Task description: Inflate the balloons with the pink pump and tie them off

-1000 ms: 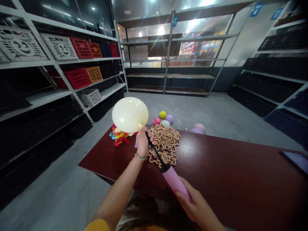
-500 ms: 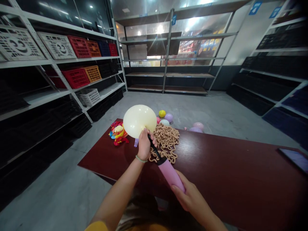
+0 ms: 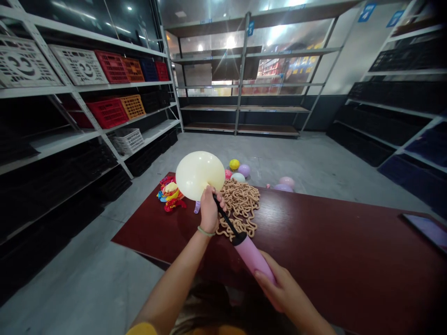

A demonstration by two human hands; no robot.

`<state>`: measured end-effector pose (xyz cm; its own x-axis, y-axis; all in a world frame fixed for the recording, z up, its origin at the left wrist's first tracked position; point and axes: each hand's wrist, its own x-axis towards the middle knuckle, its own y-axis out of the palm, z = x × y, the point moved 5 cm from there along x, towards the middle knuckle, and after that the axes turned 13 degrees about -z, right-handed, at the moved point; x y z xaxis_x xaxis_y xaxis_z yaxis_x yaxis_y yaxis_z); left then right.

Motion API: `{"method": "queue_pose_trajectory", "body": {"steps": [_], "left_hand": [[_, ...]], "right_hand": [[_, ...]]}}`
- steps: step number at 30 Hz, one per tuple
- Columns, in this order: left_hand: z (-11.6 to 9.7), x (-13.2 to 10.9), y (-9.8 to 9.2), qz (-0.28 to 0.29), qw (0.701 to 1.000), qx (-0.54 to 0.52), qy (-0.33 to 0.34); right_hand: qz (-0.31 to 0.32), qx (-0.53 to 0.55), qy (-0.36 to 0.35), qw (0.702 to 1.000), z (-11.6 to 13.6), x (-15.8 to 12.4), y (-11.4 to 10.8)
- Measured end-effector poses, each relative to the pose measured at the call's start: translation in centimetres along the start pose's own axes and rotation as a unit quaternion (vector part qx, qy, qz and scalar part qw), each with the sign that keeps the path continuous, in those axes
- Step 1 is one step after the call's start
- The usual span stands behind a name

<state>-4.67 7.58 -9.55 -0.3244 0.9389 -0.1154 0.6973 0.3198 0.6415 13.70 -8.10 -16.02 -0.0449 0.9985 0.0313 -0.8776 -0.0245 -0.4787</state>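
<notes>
A cream balloon [image 3: 199, 174], round and inflated, sits at the front end of a hand pump [image 3: 254, 258] with a pink barrel and a black rod. My left hand [image 3: 210, 209] is closed around the black front part of the pump, at the balloon's neck; the nozzle itself is hidden by the fingers. Lower right, my right hand [image 3: 279, 284] wraps the pink barrel. A stretch of black rod shows between the two hands. Behind the pump, a heap of tan rope [image 3: 240, 200] lies on the dark red table [image 3: 314, 242].
Uninflated coloured balloons [image 3: 171, 195] are piled at the table's left end. A flat tablet-like device [image 3: 428, 229] lies at the right. Inflated balloons [image 3: 244, 170] rest on the floor beyond the table. Shelves with crates [image 3: 108, 111] stand left; another rack [image 3: 240, 109] stands at the back.
My right hand has drawn the pink barrel down and to the right, so more black rod shows. My left hand and the balloon are nearly where they were.
</notes>
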Motion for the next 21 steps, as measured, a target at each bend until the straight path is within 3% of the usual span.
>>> {"method": "queue_pose_trajectory", "body": {"steps": [6, 12, 14, 18, 21], "left_hand": [[1.3, -2.0, 0.1, 0.008, 1.0, 0.008, -0.011], [1.5, -2.4, 0.7, 0.041, 0.998, 0.024, -0.043], [0.8, -2.0, 0.9, 0.04, 0.998, 0.022, -0.037], [-2.3, 0.1, 0.4, -0.002, 0.999, -0.016, 0.046], [-3.4, 1.7, -0.2, 0.045, 0.996, 0.046, 0.053]], "right_hand": [[-0.02, 0.003, -0.005, 1.0, 1.4, 2.4, 0.6], [-0.039, -0.027, -0.03, 0.998, 1.4, 2.2, 0.3], [-0.047, -0.055, -0.047, 0.996, 0.9, 1.5, -0.3], [-0.064, -0.152, -0.077, 0.983, -1.4, 0.0, -2.2], [-0.144, -0.234, -0.065, 0.959, -3.5, 0.0, -5.0]]}}
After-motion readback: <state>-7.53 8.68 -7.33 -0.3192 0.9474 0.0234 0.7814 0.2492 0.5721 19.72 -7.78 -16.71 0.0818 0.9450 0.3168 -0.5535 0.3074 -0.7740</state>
